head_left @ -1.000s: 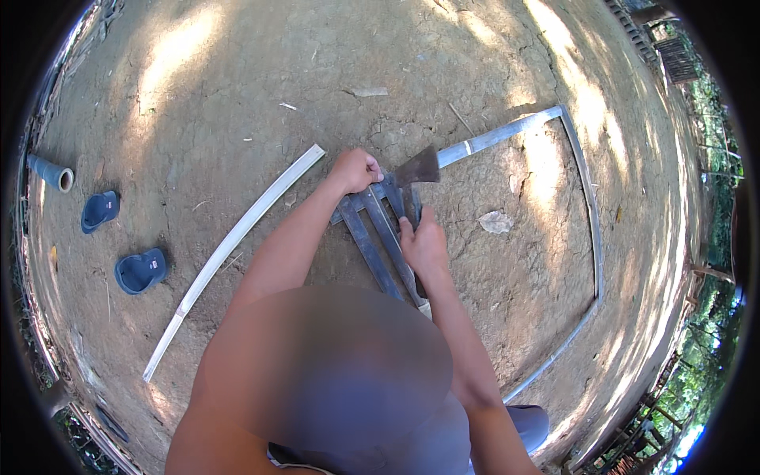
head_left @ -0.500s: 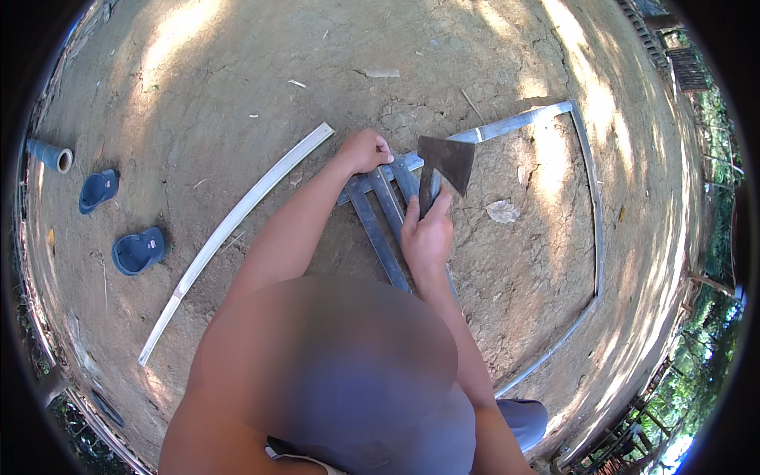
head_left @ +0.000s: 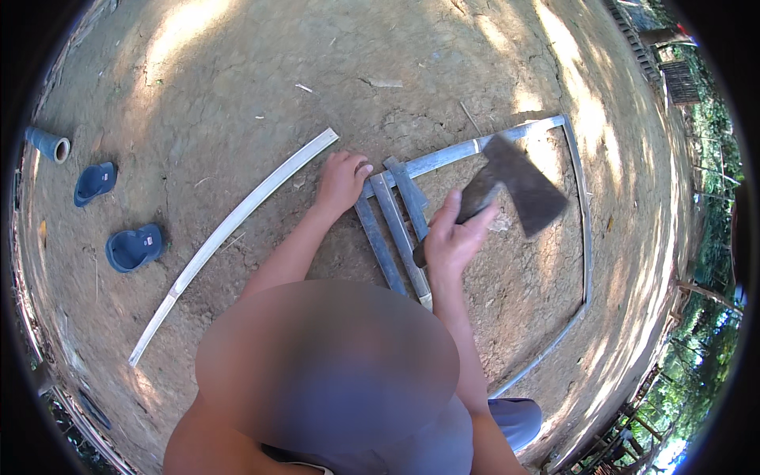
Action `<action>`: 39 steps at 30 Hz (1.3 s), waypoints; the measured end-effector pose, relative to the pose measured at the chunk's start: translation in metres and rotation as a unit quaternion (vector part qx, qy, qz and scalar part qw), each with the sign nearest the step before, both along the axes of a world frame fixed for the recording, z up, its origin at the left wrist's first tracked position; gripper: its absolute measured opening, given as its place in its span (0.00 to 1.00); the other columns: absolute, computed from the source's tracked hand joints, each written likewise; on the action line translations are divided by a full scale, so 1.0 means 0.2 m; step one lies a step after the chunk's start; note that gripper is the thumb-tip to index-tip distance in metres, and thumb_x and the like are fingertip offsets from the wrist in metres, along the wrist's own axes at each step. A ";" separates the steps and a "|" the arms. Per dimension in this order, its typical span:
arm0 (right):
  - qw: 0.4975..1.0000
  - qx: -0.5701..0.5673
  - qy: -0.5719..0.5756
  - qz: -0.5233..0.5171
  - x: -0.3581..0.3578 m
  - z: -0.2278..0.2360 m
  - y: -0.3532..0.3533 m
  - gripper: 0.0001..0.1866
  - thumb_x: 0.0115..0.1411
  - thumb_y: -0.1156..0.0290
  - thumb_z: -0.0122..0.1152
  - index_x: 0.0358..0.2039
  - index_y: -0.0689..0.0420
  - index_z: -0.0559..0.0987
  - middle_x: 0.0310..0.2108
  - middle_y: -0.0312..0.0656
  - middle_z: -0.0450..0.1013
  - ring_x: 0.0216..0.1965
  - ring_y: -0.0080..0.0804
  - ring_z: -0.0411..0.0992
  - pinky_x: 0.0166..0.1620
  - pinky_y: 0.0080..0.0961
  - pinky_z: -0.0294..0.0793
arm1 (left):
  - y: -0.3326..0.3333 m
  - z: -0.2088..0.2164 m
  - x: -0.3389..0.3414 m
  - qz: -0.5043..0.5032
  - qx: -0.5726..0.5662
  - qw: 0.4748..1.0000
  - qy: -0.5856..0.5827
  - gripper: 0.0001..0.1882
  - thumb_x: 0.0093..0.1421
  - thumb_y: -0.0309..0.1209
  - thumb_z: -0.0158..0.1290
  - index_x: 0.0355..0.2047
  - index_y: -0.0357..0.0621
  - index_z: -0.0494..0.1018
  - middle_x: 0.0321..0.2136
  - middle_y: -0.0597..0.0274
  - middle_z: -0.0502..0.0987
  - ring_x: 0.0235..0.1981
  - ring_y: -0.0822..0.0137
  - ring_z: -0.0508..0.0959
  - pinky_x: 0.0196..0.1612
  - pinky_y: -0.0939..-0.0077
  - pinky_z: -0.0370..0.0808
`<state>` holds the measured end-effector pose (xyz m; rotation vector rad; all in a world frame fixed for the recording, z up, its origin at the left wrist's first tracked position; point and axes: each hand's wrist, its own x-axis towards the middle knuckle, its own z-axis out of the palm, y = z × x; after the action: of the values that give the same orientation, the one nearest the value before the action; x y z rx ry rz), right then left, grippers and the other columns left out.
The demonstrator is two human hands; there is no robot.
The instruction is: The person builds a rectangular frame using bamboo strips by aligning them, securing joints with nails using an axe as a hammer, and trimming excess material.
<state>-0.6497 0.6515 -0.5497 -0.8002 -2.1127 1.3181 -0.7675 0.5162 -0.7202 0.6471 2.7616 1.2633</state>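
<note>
My right hand point(head_left: 459, 241) grips the dark handle of a hatchet point(head_left: 529, 188), its broad blade raised above the ground and tilted to the right. My left hand point(head_left: 340, 182) is closed at the left end of a bluish-grey bamboo strip point(head_left: 439, 160); whatever its fingers hold is hidden. Beside it, two narrow slats point(head_left: 380, 245) point(head_left: 400, 229) run down from that strip toward me, side by side. A shorter flat piece point(head_left: 408, 194) lies across the strip just right of them. The slats' near ends are covered by the blurred patch.
More strips point(head_left: 587, 229) continue the frame's outline on the right. A loose pale split bamboo length point(head_left: 229, 237) lies to the left. Farther left are two blue slippers point(head_left: 134, 248) point(head_left: 96, 184) and a bamboo tube point(head_left: 47, 146). A dry scrap point(head_left: 381, 82) lies beyond on cracked earth.
The hatchet has swung up and right, away from the slats, and its blade has turned. My left hand has shifted left and nearer to me, off the slats' tops.
</note>
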 end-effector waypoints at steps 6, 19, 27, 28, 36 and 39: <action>0.913 0.156 -0.346 0.152 0.03 -0.24 0.08 0.20 0.67 0.64 0.55 0.51 0.65 0.65 0.32 0.70 0.76 0.36 0.72 0.76 0.40 0.59 0.76 | -0.05 -0.08 0.12 0.040 0.001 0.999 0.025 0.12 0.62 0.39 0.59 0.40 0.46 0.77 0.40 0.56 0.75 0.46 0.51 0.73 0.49 0.54 0.68; 0.920 -0.009 -0.387 0.057 0.25 -0.31 0.33 0.21 0.63 0.58 0.63 0.47 0.61 0.74 0.29 0.60 0.79 0.34 0.53 0.81 0.38 0.48 0.79 | 0.10 0.02 -0.01 -0.060 -0.037 0.996 -0.056 0.14 0.66 0.40 0.55 0.33 0.42 0.78 0.30 0.52 0.78 0.36 0.45 0.77 0.41 0.51 0.72; 0.891 0.220 -0.364 0.158 0.85 -0.16 0.89 0.24 0.64 0.61 0.63 0.57 0.56 0.74 0.42 0.52 0.79 0.43 0.50 0.79 0.46 0.42 0.78 | 0.27 0.20 -0.26 -0.137 -0.051 0.929 -0.340 0.23 0.67 0.51 0.55 0.31 0.42 0.76 0.25 0.63 0.75 0.29 0.68 0.73 0.32 0.67 0.69; 0.882 0.224 -0.375 0.177 0.96 -0.09 0.94 0.23 0.63 0.61 0.63 0.57 0.56 0.74 0.46 0.52 0.78 0.45 0.50 0.78 0.48 0.41 0.78 | 0.29 0.22 -0.25 -0.150 -0.039 0.916 -0.371 0.23 0.67 0.52 0.54 0.31 0.43 0.76 0.25 0.66 0.74 0.28 0.71 0.71 0.32 0.69 0.68; 0.790 0.222 -0.499 0.277 1.83 0.26 0.93 0.21 0.62 0.60 0.64 0.54 0.53 0.76 0.44 0.50 0.78 0.45 0.52 0.77 0.46 0.43 0.79 | 0.30 0.19 -0.23 -0.070 -0.035 0.890 -0.449 0.24 0.68 0.52 0.53 0.36 0.41 0.78 0.29 0.62 0.76 0.31 0.67 0.72 0.36 0.64 0.70; 0.805 0.221 -0.484 0.261 1.96 0.13 0.87 0.22 0.62 0.60 0.64 0.54 0.53 0.76 0.44 0.50 0.78 0.44 0.52 0.77 0.47 0.43 0.79 | 0.32 0.18 -0.26 -0.063 -0.055 0.871 -0.484 0.27 0.68 0.53 0.53 0.38 0.36 0.79 0.34 0.54 0.80 0.35 0.61 0.76 0.40 0.59 0.72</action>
<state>-0.2571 0.8246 -0.5228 -0.7860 -3.4786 0.5341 -0.8191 0.5798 -0.6841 0.0967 1.8879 0.9874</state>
